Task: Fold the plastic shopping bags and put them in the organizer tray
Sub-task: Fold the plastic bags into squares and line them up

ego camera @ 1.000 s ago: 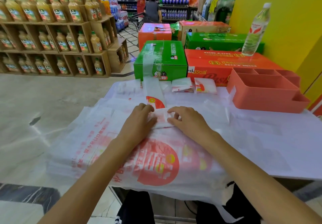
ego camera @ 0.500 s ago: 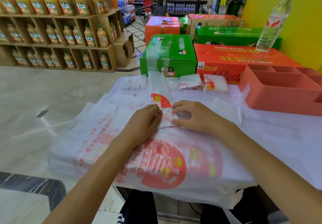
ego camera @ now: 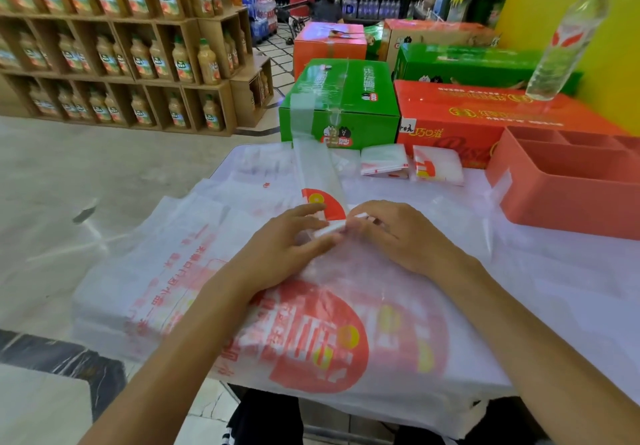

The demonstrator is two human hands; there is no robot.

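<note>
Where both hands meet, blur hides fingertips; left hand (ego camera: 294,236) and right hand (ego camera: 391,233) pinch the folded bag strip (ego camera: 320,181).

Both hands, left (ego camera: 291,236) and right (ego camera: 398,233), pinch the folded end of a bag strip (ego camera: 318,174) atop a bag stack (ego camera: 173,271); the tray (ego camera: 554,198) sits right.

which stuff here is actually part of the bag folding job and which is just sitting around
Part of the job:
- bag strip being folded, pinched by left hand and right hand
- stack of flat bags
- two folded bags
- organizer tray

Just lying about:
- water bottle
- green carton
- red carton
- juice shelves
</note>
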